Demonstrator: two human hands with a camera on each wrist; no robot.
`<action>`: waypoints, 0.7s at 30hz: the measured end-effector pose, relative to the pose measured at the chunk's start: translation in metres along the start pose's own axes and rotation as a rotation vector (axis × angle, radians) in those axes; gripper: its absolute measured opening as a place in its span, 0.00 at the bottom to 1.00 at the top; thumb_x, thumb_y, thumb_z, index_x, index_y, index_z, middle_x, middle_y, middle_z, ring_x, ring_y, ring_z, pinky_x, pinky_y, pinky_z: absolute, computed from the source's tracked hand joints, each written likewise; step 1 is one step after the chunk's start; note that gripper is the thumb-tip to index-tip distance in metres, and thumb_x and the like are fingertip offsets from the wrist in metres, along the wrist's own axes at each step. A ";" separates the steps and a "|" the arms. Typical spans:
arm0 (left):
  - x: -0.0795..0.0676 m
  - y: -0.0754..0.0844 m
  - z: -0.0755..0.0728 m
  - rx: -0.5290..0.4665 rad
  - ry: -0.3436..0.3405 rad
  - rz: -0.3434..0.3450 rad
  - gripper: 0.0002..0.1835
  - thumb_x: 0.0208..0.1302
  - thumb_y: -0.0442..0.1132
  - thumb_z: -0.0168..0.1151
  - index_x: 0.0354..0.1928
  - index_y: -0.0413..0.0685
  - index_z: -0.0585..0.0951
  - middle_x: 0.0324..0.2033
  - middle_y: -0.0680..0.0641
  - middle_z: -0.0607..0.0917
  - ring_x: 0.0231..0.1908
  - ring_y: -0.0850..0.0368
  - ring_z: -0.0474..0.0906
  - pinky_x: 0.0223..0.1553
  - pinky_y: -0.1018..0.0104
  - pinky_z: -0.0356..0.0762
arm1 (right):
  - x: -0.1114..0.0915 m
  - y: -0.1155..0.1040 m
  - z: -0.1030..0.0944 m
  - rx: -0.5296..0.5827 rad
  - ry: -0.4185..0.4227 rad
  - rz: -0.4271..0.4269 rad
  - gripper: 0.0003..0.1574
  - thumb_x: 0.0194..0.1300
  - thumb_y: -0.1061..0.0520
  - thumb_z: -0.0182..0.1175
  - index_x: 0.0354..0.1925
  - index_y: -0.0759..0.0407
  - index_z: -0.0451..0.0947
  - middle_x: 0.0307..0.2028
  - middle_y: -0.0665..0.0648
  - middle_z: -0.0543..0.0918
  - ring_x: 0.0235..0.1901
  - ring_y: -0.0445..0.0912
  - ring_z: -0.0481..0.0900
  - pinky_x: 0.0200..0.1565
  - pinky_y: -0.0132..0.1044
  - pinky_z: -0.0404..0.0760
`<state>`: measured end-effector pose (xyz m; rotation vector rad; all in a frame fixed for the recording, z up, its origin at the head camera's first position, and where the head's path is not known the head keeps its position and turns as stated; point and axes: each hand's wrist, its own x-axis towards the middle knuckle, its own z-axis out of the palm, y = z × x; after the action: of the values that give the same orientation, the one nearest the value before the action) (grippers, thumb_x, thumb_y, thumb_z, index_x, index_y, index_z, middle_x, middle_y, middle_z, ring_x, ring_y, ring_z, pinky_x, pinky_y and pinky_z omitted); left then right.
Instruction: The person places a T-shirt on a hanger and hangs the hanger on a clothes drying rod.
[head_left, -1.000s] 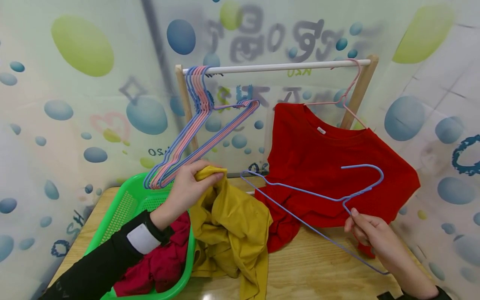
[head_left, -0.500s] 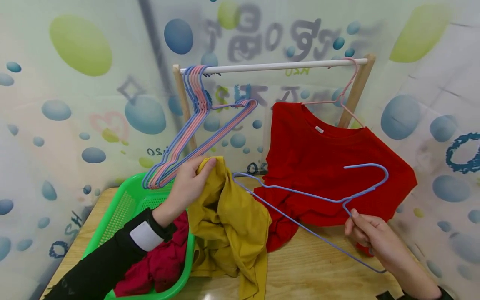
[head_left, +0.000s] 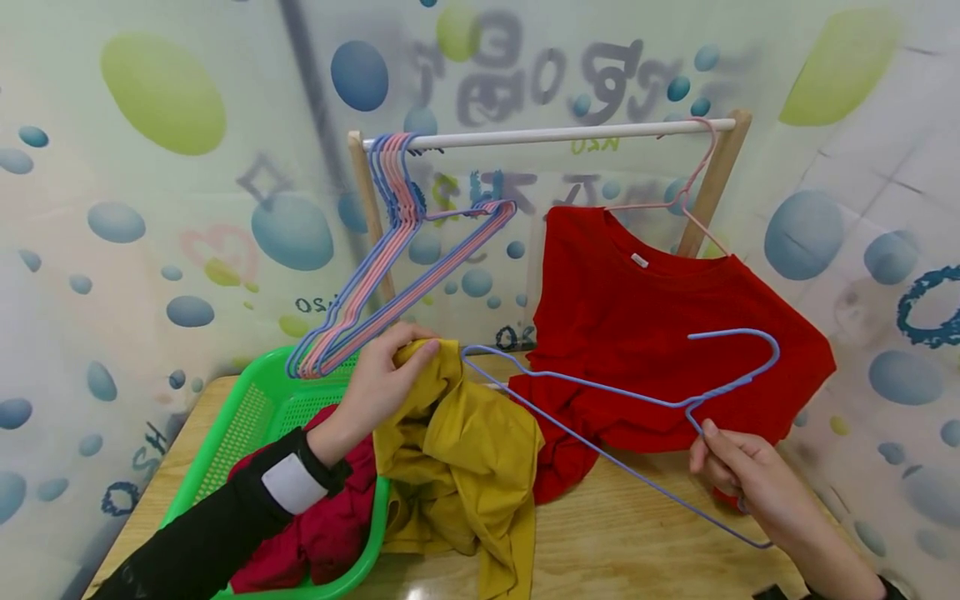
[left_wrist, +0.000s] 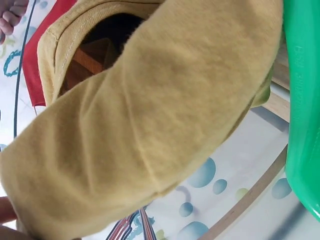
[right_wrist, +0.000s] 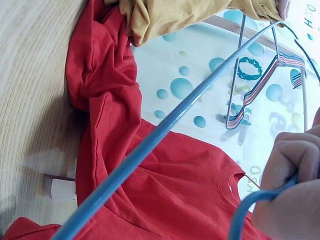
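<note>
Head view: near the green basket, the left hand has dipped its pinched yellow garment beside the blue hanger the right hand grips.

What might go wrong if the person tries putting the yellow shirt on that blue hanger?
The blue hanger could snag the yellow shirt, because its near end points toward the crumpled cloth.

The shirt might slip, since the left hand pinches only its upper edge while the rest droops in folds.

Swinging the hanger could perhaps bump the red shirt, which hangs behind it in the head view, while the right hand holds the hanger.
</note>
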<state>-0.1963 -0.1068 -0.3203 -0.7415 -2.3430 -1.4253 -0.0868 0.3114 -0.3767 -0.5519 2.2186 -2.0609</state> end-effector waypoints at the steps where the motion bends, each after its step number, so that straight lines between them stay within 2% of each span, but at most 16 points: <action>1: 0.000 0.000 0.000 -0.001 0.001 -0.002 0.13 0.70 0.47 0.56 0.43 0.48 0.85 0.38 0.53 0.80 0.37 0.59 0.75 0.35 0.61 0.72 | 0.000 0.000 0.000 0.001 0.000 -0.001 0.30 0.79 0.64 0.29 0.31 0.51 0.77 0.16 0.56 0.52 0.16 0.50 0.46 0.14 0.43 0.46; 14: -0.002 0.004 0.000 -0.012 0.001 0.021 0.14 0.69 0.48 0.56 0.43 0.48 0.85 0.37 0.56 0.81 0.36 0.61 0.74 0.32 0.64 0.71 | 0.003 0.001 0.005 0.041 -0.045 0.009 0.32 0.79 0.62 0.28 0.32 0.50 0.78 0.16 0.57 0.51 0.15 0.50 0.44 0.14 0.45 0.43; 21: -0.005 0.003 0.004 -0.021 -0.025 0.039 0.12 0.68 0.47 0.57 0.42 0.50 0.85 0.38 0.57 0.80 0.35 0.62 0.74 0.31 0.65 0.71 | 0.007 -0.001 0.011 -0.012 -0.022 0.037 0.30 0.79 0.61 0.30 0.31 0.48 0.77 0.15 0.57 0.51 0.14 0.50 0.45 0.12 0.42 0.44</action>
<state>-0.1901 -0.1036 -0.3221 -0.8109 -2.3231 -1.4338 -0.0893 0.2987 -0.3752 -0.5268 2.2138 -2.0151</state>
